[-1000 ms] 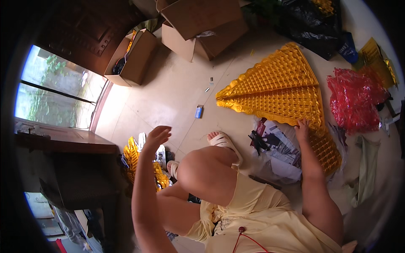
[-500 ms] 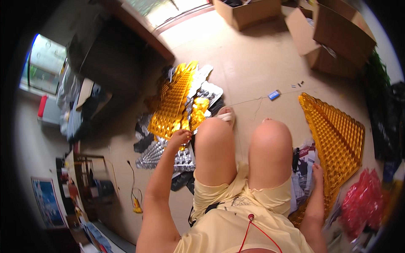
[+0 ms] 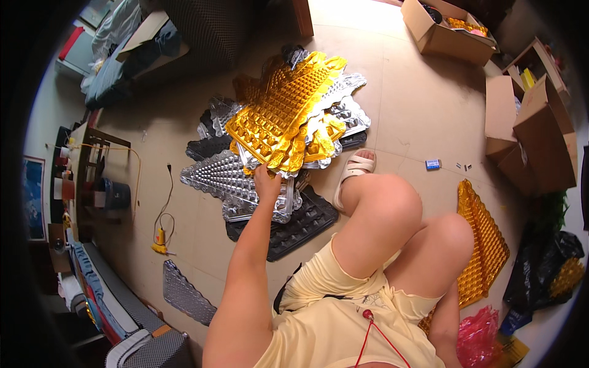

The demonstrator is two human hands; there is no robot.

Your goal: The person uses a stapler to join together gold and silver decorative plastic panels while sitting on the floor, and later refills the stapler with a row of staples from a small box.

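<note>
On the floor to my left lies a fanned pile of embossed foil-like sheets. Gold sheets (image 3: 279,113) are on top, with a silver sheet (image 3: 236,184) and a black sheet (image 3: 294,227) beneath. My left hand (image 3: 268,184) is at the near edge of the gold sheets, its fingers closed on that edge; the fingertips are partly hidden. Only the forearm (image 3: 446,319) of my right arm shows; that hand is hidden behind my raised knee. Past the knee lies another gold embossed sheet (image 3: 481,245).
Open cardboard boxes (image 3: 534,135) stand at the right, with another box (image 3: 445,46) behind. Pink plastic (image 3: 478,334) and a black bag (image 3: 540,270) lie at lower right. A small blue box (image 3: 433,164) is on the floor. At left are a yellow tool (image 3: 160,239) and a cord.
My view has turned left, so the pile and my legs appear further right. The right hand has gone out of sight behind my knee. My left hand stays at the pile's near edge.
</note>
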